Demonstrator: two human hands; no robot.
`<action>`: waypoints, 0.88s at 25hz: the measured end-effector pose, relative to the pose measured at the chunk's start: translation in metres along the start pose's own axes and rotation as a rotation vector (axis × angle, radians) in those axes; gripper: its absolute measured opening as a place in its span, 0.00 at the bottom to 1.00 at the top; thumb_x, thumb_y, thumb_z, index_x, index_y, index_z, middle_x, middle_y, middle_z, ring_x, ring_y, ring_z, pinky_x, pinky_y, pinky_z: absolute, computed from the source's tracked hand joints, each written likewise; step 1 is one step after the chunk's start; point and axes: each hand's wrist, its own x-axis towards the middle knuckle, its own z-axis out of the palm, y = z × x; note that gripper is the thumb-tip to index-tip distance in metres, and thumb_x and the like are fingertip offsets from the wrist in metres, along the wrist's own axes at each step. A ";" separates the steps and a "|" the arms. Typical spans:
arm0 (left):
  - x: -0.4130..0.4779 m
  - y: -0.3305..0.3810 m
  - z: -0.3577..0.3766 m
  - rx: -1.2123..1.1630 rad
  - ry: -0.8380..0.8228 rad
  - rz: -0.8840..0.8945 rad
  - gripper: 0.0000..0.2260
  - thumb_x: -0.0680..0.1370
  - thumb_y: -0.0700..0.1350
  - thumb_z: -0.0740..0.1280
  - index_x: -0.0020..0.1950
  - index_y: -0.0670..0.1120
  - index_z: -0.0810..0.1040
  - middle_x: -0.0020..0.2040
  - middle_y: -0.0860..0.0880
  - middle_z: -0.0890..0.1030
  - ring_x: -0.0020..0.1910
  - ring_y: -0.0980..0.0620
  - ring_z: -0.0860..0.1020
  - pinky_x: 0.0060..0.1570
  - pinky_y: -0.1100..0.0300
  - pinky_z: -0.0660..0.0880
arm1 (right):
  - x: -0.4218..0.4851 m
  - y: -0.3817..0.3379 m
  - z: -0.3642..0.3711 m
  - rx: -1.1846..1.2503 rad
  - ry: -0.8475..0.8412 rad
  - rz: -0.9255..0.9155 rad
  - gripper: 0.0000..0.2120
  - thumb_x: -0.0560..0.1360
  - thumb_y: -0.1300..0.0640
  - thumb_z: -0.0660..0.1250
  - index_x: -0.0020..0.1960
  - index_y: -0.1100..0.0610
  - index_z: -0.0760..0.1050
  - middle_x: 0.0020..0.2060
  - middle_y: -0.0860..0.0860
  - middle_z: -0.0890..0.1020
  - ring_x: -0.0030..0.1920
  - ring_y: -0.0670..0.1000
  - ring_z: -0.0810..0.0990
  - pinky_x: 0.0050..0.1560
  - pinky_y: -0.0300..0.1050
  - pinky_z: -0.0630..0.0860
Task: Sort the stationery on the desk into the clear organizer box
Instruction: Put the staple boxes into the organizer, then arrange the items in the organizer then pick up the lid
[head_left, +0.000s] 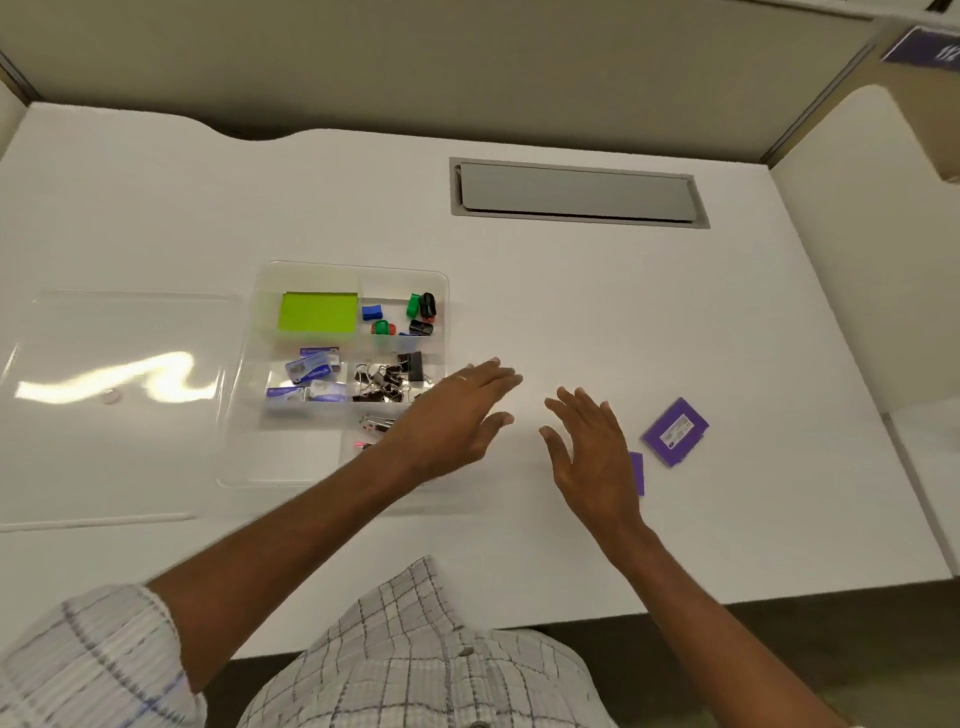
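Observation:
The clear organizer box (441, 283) sits left of centre on the white desk. Its compartments hold a green sticky-note pad (318, 312), coloured sharpeners (410, 313), small purple packets (310, 375), black binder clips (387, 378) and some metal clips (376, 422). My left hand (457, 415) hovers open over the box's right edge, holding nothing. My right hand (589, 452) is open just to the right, fingers spread, above the bare desk. A purple box (675, 431) lies on the desk right of that hand. Another purple piece (638, 472) shows partly behind it.
The organizer's clear lid (111, 405) lies flat to the left of the box. A grey cable hatch (576, 193) is set into the desk at the back. Partition walls close the back and right sides. The desk's near edge (571, 610) runs close to my body.

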 end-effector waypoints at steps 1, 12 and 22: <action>0.005 0.010 0.011 -0.010 -0.023 0.013 0.23 0.83 0.50 0.61 0.78 0.47 0.64 0.77 0.49 0.67 0.79 0.52 0.60 0.78 0.58 0.56 | -0.005 0.013 -0.004 0.016 -0.010 0.033 0.20 0.80 0.50 0.66 0.70 0.53 0.74 0.72 0.51 0.73 0.75 0.51 0.69 0.76 0.54 0.64; 0.027 0.069 0.111 -0.088 -0.287 -0.131 0.25 0.81 0.53 0.64 0.77 0.48 0.64 0.75 0.49 0.69 0.73 0.51 0.67 0.71 0.56 0.67 | -0.039 0.113 -0.021 0.167 -0.340 0.176 0.31 0.74 0.48 0.73 0.73 0.52 0.67 0.70 0.51 0.74 0.66 0.52 0.77 0.64 0.43 0.72; 0.020 0.078 0.105 -0.792 0.003 -0.486 0.15 0.83 0.52 0.61 0.59 0.45 0.82 0.53 0.47 0.85 0.51 0.49 0.83 0.56 0.49 0.80 | -0.008 0.096 -0.039 0.342 -0.290 -0.164 0.10 0.74 0.59 0.74 0.53 0.51 0.78 0.49 0.46 0.79 0.48 0.45 0.79 0.47 0.35 0.75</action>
